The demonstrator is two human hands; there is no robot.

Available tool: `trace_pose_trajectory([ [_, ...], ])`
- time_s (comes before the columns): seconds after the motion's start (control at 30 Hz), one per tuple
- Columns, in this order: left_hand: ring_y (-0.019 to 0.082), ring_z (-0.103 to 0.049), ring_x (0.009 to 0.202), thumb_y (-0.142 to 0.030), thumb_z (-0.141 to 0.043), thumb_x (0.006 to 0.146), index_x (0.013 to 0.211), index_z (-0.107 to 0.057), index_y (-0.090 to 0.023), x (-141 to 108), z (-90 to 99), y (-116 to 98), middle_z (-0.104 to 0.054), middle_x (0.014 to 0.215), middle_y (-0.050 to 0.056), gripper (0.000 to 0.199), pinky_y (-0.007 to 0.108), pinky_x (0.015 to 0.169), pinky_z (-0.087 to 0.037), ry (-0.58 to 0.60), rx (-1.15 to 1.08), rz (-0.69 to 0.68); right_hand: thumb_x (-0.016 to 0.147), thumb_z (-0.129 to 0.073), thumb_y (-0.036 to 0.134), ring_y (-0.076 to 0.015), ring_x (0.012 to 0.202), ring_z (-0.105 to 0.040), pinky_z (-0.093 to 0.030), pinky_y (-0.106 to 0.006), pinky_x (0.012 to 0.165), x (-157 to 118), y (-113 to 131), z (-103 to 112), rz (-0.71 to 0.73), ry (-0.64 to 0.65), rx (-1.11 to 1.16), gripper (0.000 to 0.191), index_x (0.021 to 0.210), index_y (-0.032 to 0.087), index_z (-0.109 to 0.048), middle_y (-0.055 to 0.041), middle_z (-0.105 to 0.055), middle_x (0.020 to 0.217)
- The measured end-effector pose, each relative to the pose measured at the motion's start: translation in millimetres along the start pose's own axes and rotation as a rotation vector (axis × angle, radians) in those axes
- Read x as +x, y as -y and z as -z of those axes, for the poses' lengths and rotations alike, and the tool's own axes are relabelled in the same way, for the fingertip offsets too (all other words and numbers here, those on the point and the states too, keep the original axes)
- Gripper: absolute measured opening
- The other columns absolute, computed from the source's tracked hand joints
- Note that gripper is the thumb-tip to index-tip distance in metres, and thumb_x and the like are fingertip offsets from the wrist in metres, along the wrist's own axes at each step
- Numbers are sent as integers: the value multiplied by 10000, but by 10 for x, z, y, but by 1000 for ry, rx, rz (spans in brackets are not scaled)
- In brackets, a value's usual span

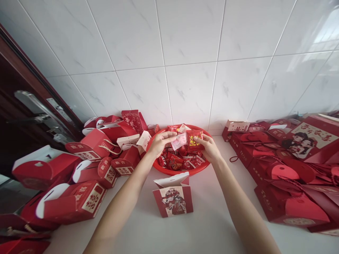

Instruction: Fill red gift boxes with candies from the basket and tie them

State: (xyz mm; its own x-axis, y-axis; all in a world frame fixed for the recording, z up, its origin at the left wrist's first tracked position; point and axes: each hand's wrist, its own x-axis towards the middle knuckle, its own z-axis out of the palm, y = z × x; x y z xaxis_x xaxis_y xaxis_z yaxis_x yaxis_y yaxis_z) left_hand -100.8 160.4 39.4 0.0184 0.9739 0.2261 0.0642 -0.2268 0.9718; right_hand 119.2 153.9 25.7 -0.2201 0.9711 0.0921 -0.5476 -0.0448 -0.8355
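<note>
My left hand (161, 143) pinches a small pink-and-white wrapped packet (179, 141) over the basket. Beside it, my right hand (210, 146) grips a red packet with gold lettering (194, 139). The two packets are side by side, close together. Below them, a round red basket (189, 172) holds several red wrapped sweets (175, 161). Between my forearms and nearer to me, a red gift box (173, 199) with a printed picture of figures stands upright with its top open.
Several red boxes (88, 144) with open tops crowd the left side of the white table (201, 225). Rows of red boxes (286, 208) with cords fill the right. A tiled wall (190, 91) rises behind. At the far left is a dark door with a metal handle (37, 106).
</note>
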Motion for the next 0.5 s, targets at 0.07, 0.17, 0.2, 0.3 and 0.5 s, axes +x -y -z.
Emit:
trace_pose_trajectory([
  [0.07, 282, -702, 1027, -427, -785, 683, 953, -783, -162, 65, 89, 22, -782, 1039, 92, 378, 398, 924, -538, -50, 177, -54, 564, -897, 309, -214, 716, -722, -602, -329, 667, 15, 0, 5, 15, -83, 27, 305, 804, 194, -748, -28, -779, 798],
  [0.17, 283, -683, 1086, -328, -651, 810, 1039, -762, -148, 152, 249, 43, -758, 1120, 120, 312, 416, 976, -524, -155, 515, -134, 570, -873, 280, -216, 732, -727, -596, -322, 672, 38, -6, 16, 28, -170, 55, 261, 775, 199, -734, -23, -777, 792],
  [0.2, 290, -665, 1125, -287, -631, 820, 1050, -759, -149, 170, 291, 47, -746, 1151, 127, 298, 429, 1013, -502, -178, 589, -148, 573, -866, 276, -218, 737, -728, -594, -322, 676, 45, -11, 19, 25, -173, 55, 256, 776, 199, -730, -24, -777, 792],
  [0.3, 289, -664, 1107, -206, -639, 797, 957, -781, -181, 182, 335, 59, -757, 1091, 97, 215, 423, 1048, -474, -135, 687, -154, 573, -859, 275, -225, 735, -731, -590, -330, 681, 56, -24, 22, 18, -156, 50, 266, 790, 200, -725, -25, -776, 788],
  [0.5, 265, -645, 1131, -70, -637, 723, 1173, -736, -204, 227, 145, 117, -732, 1201, 76, 480, 320, 960, -490, 564, 1221, -27, 564, -859, 286, -206, 692, -718, -576, -308, 645, 44, -11, 10, 21, -168, 39, 247, 753, 200, -724, -13, -769, 759],
])
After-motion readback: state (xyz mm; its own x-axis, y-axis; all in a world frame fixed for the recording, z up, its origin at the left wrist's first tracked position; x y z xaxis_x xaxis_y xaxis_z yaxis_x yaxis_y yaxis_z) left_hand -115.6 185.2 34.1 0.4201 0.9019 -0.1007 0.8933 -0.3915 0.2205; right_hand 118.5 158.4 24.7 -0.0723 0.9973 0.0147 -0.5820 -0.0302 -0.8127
